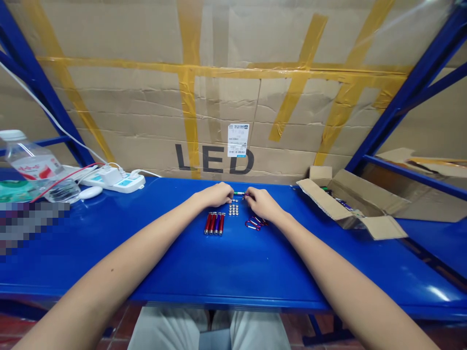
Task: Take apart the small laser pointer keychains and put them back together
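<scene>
My left hand [219, 195] is closed near the back of the blue table, its fingertips beside small silver button batteries [234, 210] laid in rows. My right hand [261, 201] is closed too, its fingertips at one end of a slim green and silver tube [239, 193] that looks like a mini flashlight. That tube spans the gap between both hands; whether the left fingers also grip it is hidden. Several red and purple flashlight tubes [214, 223] lie side by side in front of my left hand. Red and purple carabiner clips [255, 223] lie below my right hand.
An open cardboard box [337, 199] with colored pieces stands at the right. On the left are a white power strip [116, 181] with plugs and a plastic bottle [34, 158]. A large taped carton [146, 112] marked LED rises behind the blue table [233, 272].
</scene>
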`<state>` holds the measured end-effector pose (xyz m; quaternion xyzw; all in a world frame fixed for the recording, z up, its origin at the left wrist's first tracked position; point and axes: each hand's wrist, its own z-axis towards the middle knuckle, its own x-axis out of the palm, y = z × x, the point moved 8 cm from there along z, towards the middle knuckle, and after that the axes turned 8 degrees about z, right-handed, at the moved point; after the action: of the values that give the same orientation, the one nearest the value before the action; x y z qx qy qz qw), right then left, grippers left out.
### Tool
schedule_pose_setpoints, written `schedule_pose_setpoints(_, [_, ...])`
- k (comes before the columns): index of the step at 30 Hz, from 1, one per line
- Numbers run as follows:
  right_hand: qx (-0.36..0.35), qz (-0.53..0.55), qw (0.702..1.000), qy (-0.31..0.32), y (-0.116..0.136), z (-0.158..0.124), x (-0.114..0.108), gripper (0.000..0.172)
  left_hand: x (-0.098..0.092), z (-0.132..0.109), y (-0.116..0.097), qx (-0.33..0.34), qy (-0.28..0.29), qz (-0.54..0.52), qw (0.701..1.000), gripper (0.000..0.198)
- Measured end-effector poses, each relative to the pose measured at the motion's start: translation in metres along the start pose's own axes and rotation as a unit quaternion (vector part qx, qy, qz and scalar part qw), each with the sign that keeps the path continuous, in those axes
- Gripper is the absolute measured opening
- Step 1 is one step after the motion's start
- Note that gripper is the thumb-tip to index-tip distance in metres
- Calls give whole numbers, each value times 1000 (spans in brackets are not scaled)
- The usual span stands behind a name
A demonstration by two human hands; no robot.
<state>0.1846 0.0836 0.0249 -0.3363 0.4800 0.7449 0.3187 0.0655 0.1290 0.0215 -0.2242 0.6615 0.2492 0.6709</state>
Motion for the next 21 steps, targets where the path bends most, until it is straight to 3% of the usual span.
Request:
schedule_pose_setpoints(6, [-70, 55, 996, -9, 14, 3, 4, 12, -12, -12, 19, -96, -51, -7, 994, 22])
schedule_pose_setpoints(10, [-79, 27, 997, -1, 18, 4, 9, 11, -18, -11, 17, -102, -98, -45, 989, 23])
schedule_pose_setpoints(21, [-49, 54, 997, 7, 12, 5, 11, 10, -2, 2, 13, -119, -78, -69, 987, 18])
